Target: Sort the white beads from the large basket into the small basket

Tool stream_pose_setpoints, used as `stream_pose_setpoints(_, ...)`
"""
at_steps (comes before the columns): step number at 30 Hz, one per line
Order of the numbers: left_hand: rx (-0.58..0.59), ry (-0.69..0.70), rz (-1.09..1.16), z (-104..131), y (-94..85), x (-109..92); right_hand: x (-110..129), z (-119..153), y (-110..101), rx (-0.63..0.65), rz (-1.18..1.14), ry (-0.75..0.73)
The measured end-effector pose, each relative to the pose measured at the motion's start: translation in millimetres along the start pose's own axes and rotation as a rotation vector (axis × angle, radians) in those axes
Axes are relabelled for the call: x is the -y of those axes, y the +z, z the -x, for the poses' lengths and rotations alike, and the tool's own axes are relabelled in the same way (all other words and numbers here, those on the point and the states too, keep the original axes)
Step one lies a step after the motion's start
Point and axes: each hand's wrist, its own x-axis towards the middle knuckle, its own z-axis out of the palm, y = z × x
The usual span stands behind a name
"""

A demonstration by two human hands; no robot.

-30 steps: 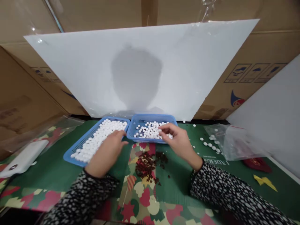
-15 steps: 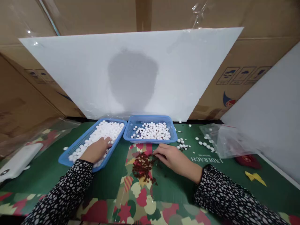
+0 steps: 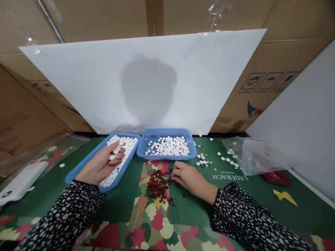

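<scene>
My left hand [image 3: 104,163] is turned palm up over the left blue basket [image 3: 75,171], its fingers curled round several small white balls [image 3: 115,152]. More white balls [image 3: 129,144] fill that basket. My right hand [image 3: 190,178] rests on the green surface, thumb and fingers pinched together at the right edge of a pile of small dark-red bits [image 3: 157,185]. Whatever those fingertips hold is too small to make out. Just beyond this hand, a second blue basket [image 3: 167,131] holds a looser layer of white balls [image 3: 171,146].
Loose white balls [image 3: 202,161] lie right of the second basket. Further right are a clear plastic bag [image 3: 258,157], a dark-red packet [image 3: 276,178] and yellow scraps [image 3: 285,197]. A white-handled tool [image 3: 24,181] lies at left. Behind stands a white board [image 3: 204,80] against cardboard.
My left hand has come up out of the balls and turned palm up with several in it. My right hand stays beside the red bits, its fingers slightly more curled.
</scene>
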Motion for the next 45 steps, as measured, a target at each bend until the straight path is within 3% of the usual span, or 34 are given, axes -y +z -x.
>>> stream_pose_setpoints(4, 0.104, -0.139, 0.014, 12, 45.2, 42, 2, 0, -2, -0.164, -0.467, 0.143)
stream_pose_setpoints(7, 0.235, -0.238, 0.016, 8, 67.3, 81, 5, -2, -2, -0.211, -0.883, 0.274)
stream_pose_setpoints(10, 0.263, -0.242, 0.019, -4, 75.8, 108, 6, -3, -3, -0.237, -1.119, 0.316)
stream_pose_setpoints(14, 0.308, -0.202, 0.039, -15, 74.5, 120, 2, -3, -5, -0.264, -1.275, 0.382)
stream_pose_setpoints(19, 0.338, -0.157, 0.004, -15, 68.6, 122, 1, -1, -8, -0.230, -1.254, 0.372)
stream_pose_setpoints(25, 0.364, -0.082, -0.118, -14, 64.7, 125, 6, 2, -9, -0.312, -1.159, 0.350)
stream_pose_setpoints(37, 0.364, -0.028, -0.188, -18, 64.0, 129, 14, 3, -12, -0.307, -0.947, 0.363)
stream_pose_setpoints(45, 0.379, -0.018, -0.198, -16, 65.6, 129, 11, 2, -6, -0.352, -0.743, 0.255)
